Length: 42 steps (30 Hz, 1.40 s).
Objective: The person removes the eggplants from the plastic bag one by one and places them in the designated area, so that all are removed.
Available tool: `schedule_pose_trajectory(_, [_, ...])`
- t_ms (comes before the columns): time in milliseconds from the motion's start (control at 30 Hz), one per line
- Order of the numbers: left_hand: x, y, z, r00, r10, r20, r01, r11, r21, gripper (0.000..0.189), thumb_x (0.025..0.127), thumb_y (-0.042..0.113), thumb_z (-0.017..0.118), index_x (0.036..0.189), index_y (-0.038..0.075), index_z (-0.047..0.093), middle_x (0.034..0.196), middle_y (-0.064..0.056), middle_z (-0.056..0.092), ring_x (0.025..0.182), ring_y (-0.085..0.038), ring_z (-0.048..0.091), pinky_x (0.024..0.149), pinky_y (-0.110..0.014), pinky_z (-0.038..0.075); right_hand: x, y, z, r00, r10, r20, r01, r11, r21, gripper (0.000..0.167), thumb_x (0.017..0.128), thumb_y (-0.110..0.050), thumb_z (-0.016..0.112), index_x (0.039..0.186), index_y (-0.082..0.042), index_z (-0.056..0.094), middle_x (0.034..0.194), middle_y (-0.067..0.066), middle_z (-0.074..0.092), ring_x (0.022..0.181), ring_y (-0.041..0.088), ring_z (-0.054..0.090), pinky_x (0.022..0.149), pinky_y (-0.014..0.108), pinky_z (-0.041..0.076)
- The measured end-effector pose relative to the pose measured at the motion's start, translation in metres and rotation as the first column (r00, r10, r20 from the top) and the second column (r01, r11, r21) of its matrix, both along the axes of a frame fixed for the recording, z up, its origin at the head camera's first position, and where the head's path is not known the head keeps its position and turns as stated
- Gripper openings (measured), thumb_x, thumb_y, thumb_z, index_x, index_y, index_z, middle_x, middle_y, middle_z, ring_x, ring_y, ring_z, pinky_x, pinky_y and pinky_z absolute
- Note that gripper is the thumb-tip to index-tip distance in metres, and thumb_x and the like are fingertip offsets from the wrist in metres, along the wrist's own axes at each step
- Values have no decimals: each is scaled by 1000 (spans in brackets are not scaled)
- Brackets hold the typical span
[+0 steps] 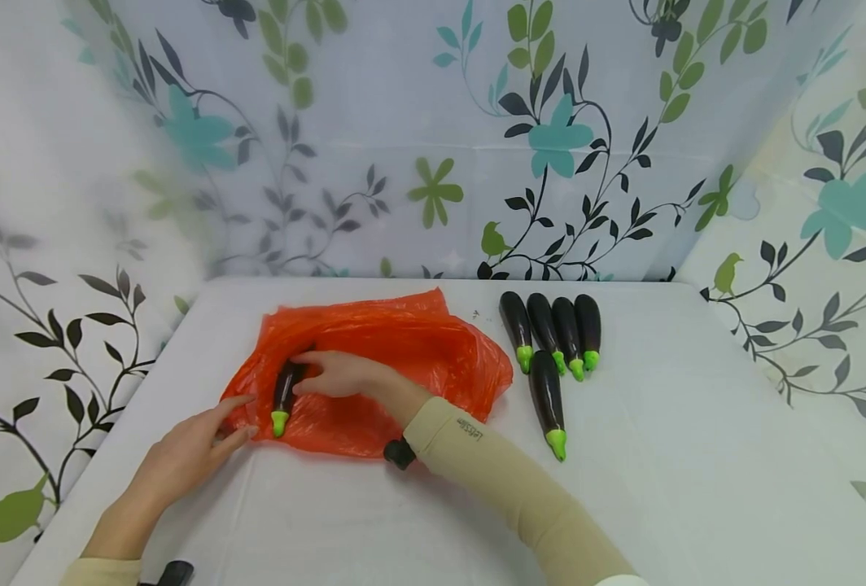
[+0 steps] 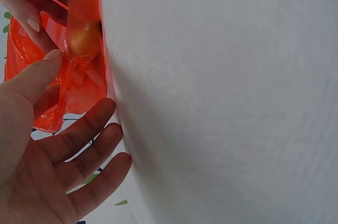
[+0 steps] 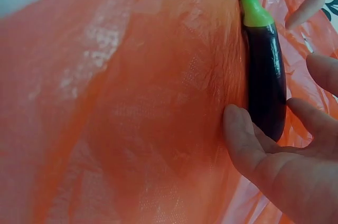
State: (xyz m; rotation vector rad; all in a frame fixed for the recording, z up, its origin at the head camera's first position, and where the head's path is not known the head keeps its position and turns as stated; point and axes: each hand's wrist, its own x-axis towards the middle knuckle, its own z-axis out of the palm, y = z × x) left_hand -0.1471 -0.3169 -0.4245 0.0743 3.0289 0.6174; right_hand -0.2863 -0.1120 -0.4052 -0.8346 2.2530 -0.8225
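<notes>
My right hand [image 1: 341,374] reaches over a red plastic bag [image 1: 396,334] and holds the lower end of a dark eggplant [image 1: 283,399]. In the right wrist view, the thumb lies on one side of this eggplant [image 3: 266,71] and the fingers on the other, with its green cap pointing away. My left hand [image 1: 191,443] is at the bag's near left edge, thumb and index finger apart. Its other fingers [image 2: 100,182] are spread loosely in the left wrist view. Red film [image 2: 87,86] lies by the thumb, and a rounded yellowish shape shows through it.
Several eggplants [image 1: 543,325] lie in a row right of the bag, with another eggplant [image 1: 548,399] in front of them. All rest on a white-covered table [image 1: 660,456]. A patterned curtain [image 1: 374,138] hangs behind and at both sides.
</notes>
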Motion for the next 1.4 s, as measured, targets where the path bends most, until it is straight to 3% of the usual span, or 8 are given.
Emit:
schedule_pose_trajectory(233, [1, 0, -1, 1000, 5, 1, -5, 1000, -9, 57, 93, 39, 65, 137, 4, 51, 121, -27, 61, 102, -44, 60, 76, -62, 49, 2, -4, 2, 999, 38, -27, -37, 997, 66, 57, 95, -39, 63, 148, -36, 42, 144, -9, 47, 123, 12, 44, 110, 40, 33])
schedule_pose_trajectory(833, [1, 1, -1, 1000, 13, 4, -13, 1000, -5, 57, 93, 40, 66, 136, 3, 53, 123, -26, 61, 106, -46, 59, 79, -63, 48, 2, -11, -1, 995, 85, -57, -77, 989, 130, 56, 97, -37, 60, 149, -41, 38, 142, -11, 48, 121, 12, 44, 110, 37, 33])
schedule_pose_trajectory(1200, [2, 1, -1, 1000, 8, -11, -8, 1000, -2, 58, 93, 39, 65, 137, 4, 52, 122, -26, 61, 102, -43, 60, 77, -61, 49, 3, -15, -1, 997, 55, -47, -48, 991, 129, 55, 97, -35, 62, 147, -40, 41, 135, -10, 52, 114, 12, 45, 108, 37, 35])
schedule_pose_trajectory(1400, [3, 1, -1, 1000, 7, -8, -7, 1000, 2, 56, 93, 36, 66, 137, 5, 51, 123, -24, 61, 103, -42, 61, 79, -61, 49, 4, -15, 0, 998, -47, 42, 44, 997, 70, 52, 95, -29, 65, 143, -39, 49, 130, -8, 55, 107, 13, 46, 103, 38, 39])
